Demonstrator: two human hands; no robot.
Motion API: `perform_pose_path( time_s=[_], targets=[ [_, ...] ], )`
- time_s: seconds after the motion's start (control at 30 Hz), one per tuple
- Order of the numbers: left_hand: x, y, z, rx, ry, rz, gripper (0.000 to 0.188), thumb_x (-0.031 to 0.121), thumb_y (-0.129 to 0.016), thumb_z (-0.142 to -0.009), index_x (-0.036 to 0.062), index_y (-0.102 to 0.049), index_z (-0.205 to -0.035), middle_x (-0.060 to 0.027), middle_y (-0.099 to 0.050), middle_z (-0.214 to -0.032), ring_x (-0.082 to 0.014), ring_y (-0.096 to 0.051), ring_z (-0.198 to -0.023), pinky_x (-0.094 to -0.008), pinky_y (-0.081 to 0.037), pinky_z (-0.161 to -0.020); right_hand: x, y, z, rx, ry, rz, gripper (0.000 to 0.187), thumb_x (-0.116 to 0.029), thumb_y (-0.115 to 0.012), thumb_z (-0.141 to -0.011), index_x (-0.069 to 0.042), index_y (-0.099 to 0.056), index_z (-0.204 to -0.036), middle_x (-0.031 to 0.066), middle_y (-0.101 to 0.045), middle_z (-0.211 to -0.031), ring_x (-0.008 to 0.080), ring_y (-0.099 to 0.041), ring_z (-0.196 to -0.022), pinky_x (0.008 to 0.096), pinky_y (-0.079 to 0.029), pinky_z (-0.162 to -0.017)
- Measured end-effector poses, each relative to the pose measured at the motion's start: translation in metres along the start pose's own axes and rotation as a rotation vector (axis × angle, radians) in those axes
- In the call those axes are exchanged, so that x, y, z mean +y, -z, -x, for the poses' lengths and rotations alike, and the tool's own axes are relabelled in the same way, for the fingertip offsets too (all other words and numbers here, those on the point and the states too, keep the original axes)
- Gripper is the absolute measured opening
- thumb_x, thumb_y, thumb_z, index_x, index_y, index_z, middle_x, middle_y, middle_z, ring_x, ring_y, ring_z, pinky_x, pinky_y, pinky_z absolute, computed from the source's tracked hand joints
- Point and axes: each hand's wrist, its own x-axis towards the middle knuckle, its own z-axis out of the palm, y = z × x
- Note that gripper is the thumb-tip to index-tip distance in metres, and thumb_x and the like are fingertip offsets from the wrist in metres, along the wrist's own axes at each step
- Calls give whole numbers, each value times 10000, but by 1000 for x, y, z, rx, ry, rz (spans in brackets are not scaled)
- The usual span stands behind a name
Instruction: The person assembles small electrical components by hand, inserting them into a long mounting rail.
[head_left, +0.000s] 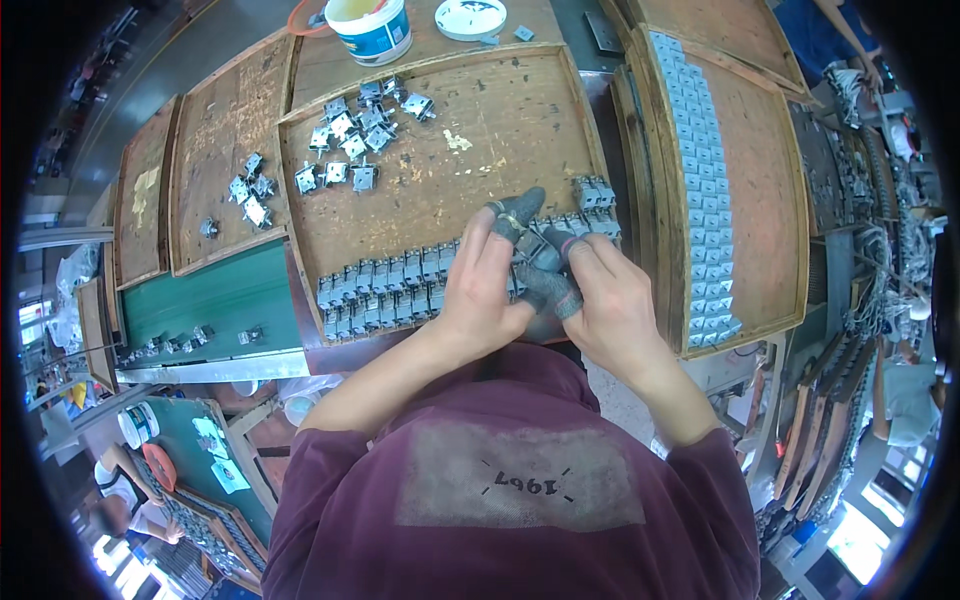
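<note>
Between both hands is a small metal bracket-like part, partly hidden by the fingers. My left hand closes on its left side. From the other side my right hand pinches it. Dark fabric covers wrap several fingertips of each hand. Beneath and beside the hands, rows of similar metal parts stand packed along the near edge of a wooden tray. A short stack of them lies by the tray's right side. A loose heap sits at the tray's far left.
Another wooden tray at right holds columns of metal pieces. A green belt at left carries several parts. Behind the tray stand a white-and-blue bucket and a round white lid. A co-worker sits at lower left.
</note>
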Motion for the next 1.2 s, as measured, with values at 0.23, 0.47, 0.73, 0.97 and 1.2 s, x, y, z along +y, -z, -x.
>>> perform_pose_path(
  time_s=[0.23,0.47,0.73,0.97,1.2],
  targets=[
    [-4,-4,-10,-106,-121,254,700,181,-810,-645,-21,-586,-1276,-221,-635,-1139,-397,-636,-1015,-435,-522,-861,27,5,-3,-398,-360,-457,505,-448,-793,-738,2,-632,-904,197,-666,-812,343,-682,-757,399,-525,-643],
    [-2,-8,-16,-170,-259,149,585,222,-808,-705,-12,-633,-1211,-212,-651,-1060,-371,-666,-940,-421,-543,-804,35,11,6,-352,-284,-379,473,-434,-783,-759,13,-641,-823,209,-654,-727,379,-680,-715,409,-525,-626],
    [-88,-55,-60,-288,122,105,494,49,-732,-708,17,-631,-1189,-179,-551,-1094,-376,-560,-1078,-410,-453,-972,123,77,-51,-142,-685,-245,285,-290,-704,-901,-34,-686,-1023,21,-680,-792,114,-626,-697,305,-490,-623],
    [-117,-113,-92,-609,346,121,390,36,-692,-729,-28,-618,-1107,-222,-515,-1171,-380,-535,-1108,-385,-447,-962,307,107,-120,304,-743,-26,193,-171,-607,-924,-28,-717,-992,15,-672,-831,88,-584,-715,246,-432,-633],
    [-102,-98,-82,-608,402,98,431,42,-690,-727,-12,-575,-1139,-219,-497,-1194,-395,-529,-1105,-426,-458,-931,371,65,-168,51,-725,-377,348,-145,-667,-891,-31,-674,-1219,84,-703,-1025,180,-643,-925,301,-508,-794]
  ],
)
